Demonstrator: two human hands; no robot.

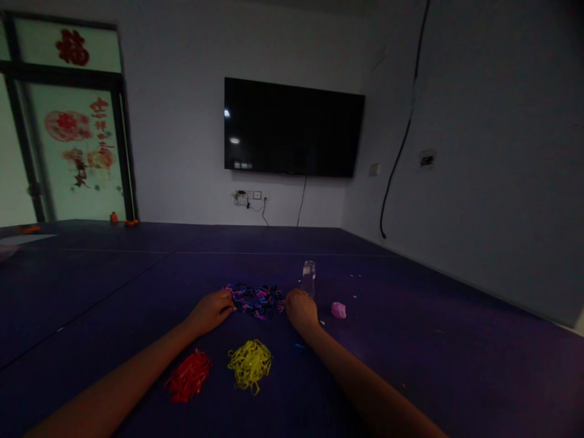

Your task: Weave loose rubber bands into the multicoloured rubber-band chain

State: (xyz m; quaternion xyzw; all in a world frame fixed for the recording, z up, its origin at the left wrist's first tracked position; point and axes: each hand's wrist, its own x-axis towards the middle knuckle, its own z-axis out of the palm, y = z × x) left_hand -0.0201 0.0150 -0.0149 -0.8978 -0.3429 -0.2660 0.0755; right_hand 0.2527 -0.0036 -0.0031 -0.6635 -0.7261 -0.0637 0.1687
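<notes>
Red pile (188, 377): a heap of bands nearest the camera, beside the left forearm.
Yellow pile (250, 365): loose bands just right of the red ones, a little farther from the near edge (itself out of view).
Mixed bands (255, 299): blue, pink and dark ones, tangled and spread between the two hands, well in from the counter's right edge.
Left hand (213, 311): at the left end of the mixed bands, thumb and fingers narrow; I cannot tell whether a band is pinched.
Right hand (301, 309): at the right end, fingers curled in; its fingertips are hidden, so its grip cannot be told.
Bottle (309, 275): clear, just beyond the right hand, toward the far edge.
Pink lump (338, 310): on the right hand's outer side, toward the right edge.
Counter (438, 377): dark purple, its far right corner near the wall (287, 210) below the screen (294, 128).
</notes>
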